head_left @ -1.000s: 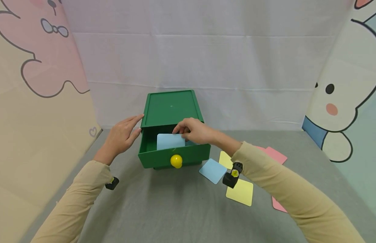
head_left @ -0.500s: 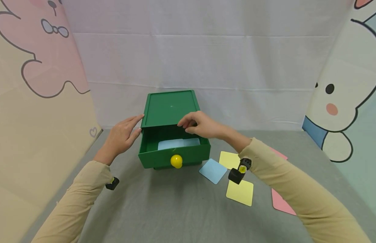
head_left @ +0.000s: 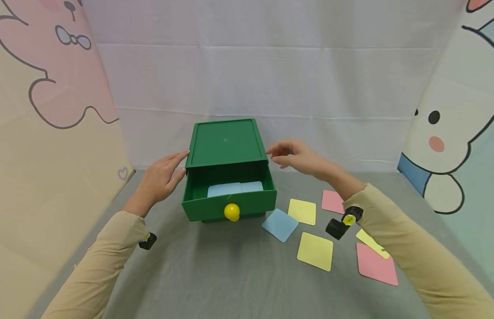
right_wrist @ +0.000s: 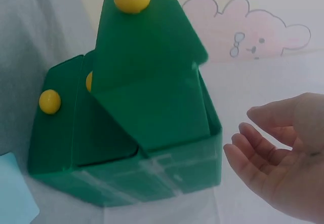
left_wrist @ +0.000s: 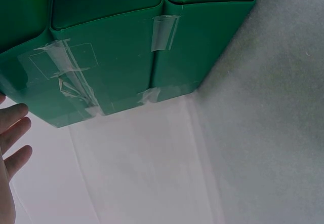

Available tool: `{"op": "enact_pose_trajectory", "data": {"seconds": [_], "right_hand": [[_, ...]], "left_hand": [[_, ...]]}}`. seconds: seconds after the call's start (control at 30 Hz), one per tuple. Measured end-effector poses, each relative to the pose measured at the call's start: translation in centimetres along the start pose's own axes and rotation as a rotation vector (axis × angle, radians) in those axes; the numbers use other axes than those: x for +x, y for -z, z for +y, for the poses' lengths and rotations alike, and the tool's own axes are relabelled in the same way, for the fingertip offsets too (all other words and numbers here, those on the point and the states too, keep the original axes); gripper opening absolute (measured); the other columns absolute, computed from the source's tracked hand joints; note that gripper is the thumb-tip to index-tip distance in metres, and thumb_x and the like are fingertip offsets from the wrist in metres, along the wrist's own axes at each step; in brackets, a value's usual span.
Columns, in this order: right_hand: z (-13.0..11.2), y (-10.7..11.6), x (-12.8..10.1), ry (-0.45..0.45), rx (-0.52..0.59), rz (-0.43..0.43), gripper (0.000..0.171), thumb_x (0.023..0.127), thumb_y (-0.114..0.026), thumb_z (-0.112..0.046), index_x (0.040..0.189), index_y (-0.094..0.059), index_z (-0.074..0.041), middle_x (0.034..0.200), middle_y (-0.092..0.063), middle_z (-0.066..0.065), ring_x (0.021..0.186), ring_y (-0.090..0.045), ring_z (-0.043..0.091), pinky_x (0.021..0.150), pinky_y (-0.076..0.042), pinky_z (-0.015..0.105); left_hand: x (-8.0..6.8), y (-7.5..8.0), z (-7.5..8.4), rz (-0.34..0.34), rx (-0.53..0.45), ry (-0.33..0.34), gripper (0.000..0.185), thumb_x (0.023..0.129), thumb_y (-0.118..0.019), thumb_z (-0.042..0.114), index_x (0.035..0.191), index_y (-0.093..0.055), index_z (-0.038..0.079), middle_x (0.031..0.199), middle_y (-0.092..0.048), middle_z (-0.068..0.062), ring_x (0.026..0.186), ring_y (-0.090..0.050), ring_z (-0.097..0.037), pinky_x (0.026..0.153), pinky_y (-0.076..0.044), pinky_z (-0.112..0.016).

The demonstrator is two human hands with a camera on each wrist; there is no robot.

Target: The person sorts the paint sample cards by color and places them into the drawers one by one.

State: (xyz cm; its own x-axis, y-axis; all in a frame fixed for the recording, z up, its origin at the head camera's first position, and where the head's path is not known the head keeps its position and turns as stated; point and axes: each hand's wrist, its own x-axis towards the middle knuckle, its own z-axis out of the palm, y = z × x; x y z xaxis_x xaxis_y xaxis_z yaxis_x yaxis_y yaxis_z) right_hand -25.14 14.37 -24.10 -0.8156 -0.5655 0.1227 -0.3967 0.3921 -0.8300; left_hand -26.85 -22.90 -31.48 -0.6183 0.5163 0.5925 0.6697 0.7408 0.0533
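Note:
A green drawer cabinet (head_left: 225, 144) stands at the back of the table. Its top drawer (head_left: 207, 210), with a yellow knob (head_left: 231, 212), is pulled out. Light blue cards (head_left: 235, 189) lie inside, partly hidden by the drawer front. My left hand (head_left: 157, 181) touches the cabinet's left side with extended fingers; in the left wrist view its spread fingers (left_wrist: 16, 133) are at the panel's edge. Beside the right side hovers my right hand (head_left: 300, 157), its fingers loosely bent. The right wrist view shows that hand (right_wrist: 288, 153) holding nothing, apart from the cabinet (right_wrist: 177, 168).
Right of the cabinet, a blue card (head_left: 280, 225), several yellow cards (head_left: 315, 251) and pink cards (head_left: 376, 266) are spread over the grey tabletop (head_left: 231, 274). A white cloth (head_left: 239, 79) hangs behind. Lower drawers with yellow knobs (right_wrist: 49, 102) are pushed in.
My right hand has let go of a blue card, which now lies in the drawer. It has since lifted out and moved right, past the cabinet's side. My left hand has stayed put.

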Motion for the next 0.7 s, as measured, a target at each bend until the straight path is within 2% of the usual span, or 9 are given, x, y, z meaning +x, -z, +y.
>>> {"op": "enact_pose_trajectory", "data": {"seconds": [0.13, 0.23, 0.47, 0.6, 0.7], "right_hand": [[2.3, 0.7, -1.0, -0.042, 0.023, 0.041, 0.029, 0.095, -0.047, -0.011, 0.119, -0.053, 0.004, 0.114, -0.054, 0.016, 0.098, -0.052, 0.024, 0.082, -0.049, 0.035], [4.6, 0.6, -1.7, -0.102, 0.025, 0.041, 0.031, 0.096, -0.045, -0.013, 0.121, -0.051, 0.004, 0.115, -0.054, 0.018, 0.102, -0.051, 0.027, 0.086, -0.048, 0.041], [10.2, -1.9, -3.6, -0.239, 0.015, -0.033, 0.035, 0.095, -0.046, -0.015, 0.122, -0.050, 0.007, 0.121, -0.052, 0.023, 0.108, -0.051, 0.035, 0.087, -0.047, 0.043], [12.8, -4.1, -4.2, -0.254, -0.007, -0.040, 0.033, 0.092, -0.050, -0.011, 0.118, -0.052, 0.011, 0.110, -0.057, 0.023, 0.100, -0.054, 0.036, 0.082, -0.049, 0.043], [14.4, -5.4, -4.4, -0.235, -0.077, -0.014, 0.033, 0.089, -0.055, -0.009, 0.112, -0.055, 0.013, 0.096, -0.060, 0.018, 0.088, -0.057, 0.028, 0.074, -0.051, 0.036]], "left_hand": [[0.0, 0.0, 0.0, -0.004, -0.002, 0.007, 0.048, 0.097, -0.040, 0.030, 0.134, -0.043, 0.000, 0.125, -0.053, -0.022, 0.114, -0.049, -0.036, 0.094, -0.038, -0.052], [0.0, 0.0, 0.0, -0.010, 0.000, 0.012, 0.047, 0.097, -0.041, 0.030, 0.134, -0.043, 0.001, 0.125, -0.053, -0.022, 0.114, -0.049, -0.036, 0.095, -0.038, -0.052], [0.0, 0.2, 0.0, -0.023, 0.011, 0.014, 0.048, 0.097, -0.041, 0.030, 0.133, -0.044, -0.001, 0.124, -0.053, -0.022, 0.115, -0.049, -0.036, 0.095, -0.038, -0.051], [0.0, 0.3, 0.0, -0.014, 0.010, 0.010, 0.048, 0.097, -0.040, 0.031, 0.131, -0.045, -0.002, 0.124, -0.053, -0.022, 0.114, -0.049, -0.036, 0.094, -0.038, -0.052], [0.1, 0.4, 0.0, -0.013, 0.016, 0.003, 0.049, 0.097, -0.040, 0.031, 0.131, -0.046, -0.003, 0.123, -0.053, -0.022, 0.114, -0.049, -0.036, 0.094, -0.039, -0.052]]}}
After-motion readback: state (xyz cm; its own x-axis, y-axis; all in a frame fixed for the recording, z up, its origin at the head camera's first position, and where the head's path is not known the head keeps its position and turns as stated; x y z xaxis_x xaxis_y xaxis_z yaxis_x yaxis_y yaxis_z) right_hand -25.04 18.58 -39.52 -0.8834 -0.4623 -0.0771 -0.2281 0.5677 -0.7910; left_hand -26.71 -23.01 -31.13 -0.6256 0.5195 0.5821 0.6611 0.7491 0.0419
